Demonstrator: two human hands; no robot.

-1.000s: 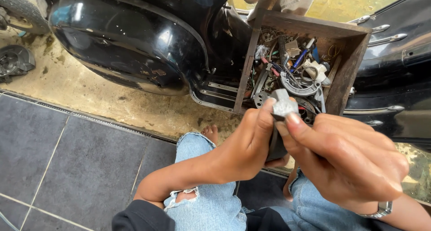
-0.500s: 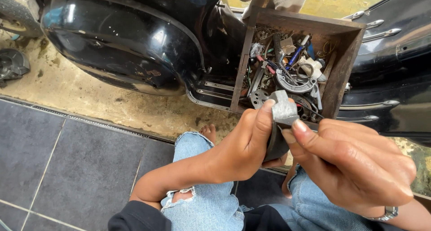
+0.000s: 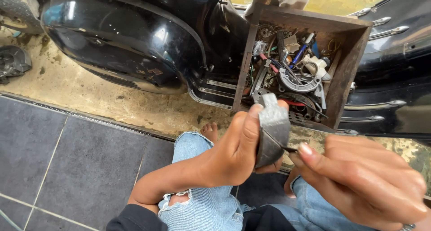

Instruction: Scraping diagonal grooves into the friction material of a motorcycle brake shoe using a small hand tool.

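My left hand [image 3: 233,154] grips a grey metal part [image 3: 270,130], held up at 6 o'clock from the parts box [image 3: 348,69]. My right hand [image 3: 363,181] pinches a thin tool [image 3: 283,146] against it. The work looks midway, the part not yet set down.

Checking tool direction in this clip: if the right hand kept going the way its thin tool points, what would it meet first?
The right hand points its thin dark tool leftward; its tip already touches the grey metal part held in the left hand, so that part comes first.

Curved grey metal part [image 3: 270,131] held upright, thin dark tool [image 3: 287,148] touching it.
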